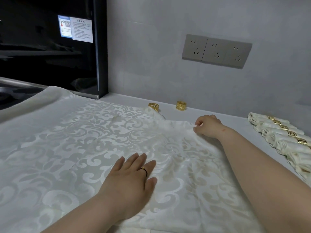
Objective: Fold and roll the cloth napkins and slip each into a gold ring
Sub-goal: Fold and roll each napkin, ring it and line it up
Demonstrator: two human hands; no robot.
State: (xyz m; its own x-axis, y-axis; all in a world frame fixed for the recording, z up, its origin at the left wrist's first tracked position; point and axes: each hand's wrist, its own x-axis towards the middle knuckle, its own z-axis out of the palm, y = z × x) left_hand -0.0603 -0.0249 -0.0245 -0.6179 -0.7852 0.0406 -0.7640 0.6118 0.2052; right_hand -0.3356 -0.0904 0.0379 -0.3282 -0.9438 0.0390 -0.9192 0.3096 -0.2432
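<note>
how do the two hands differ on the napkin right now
The left hand lies flat, fingers straight, pressing the spread napkin; the right hand curls its fingers, pinching the napkin's far edge. The left hand wears a finger ring; the right hand shows none. Both touch the same napkin.

A home kitchen: a stove (10,93) far left of the right hand (207,126) pinching the cloth (84,140), wall plugs (216,51) above it, a white counter (210,111) beneath.

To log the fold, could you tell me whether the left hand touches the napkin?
Touching. The head view shows the left hand pressed flat on the napkin.
</note>
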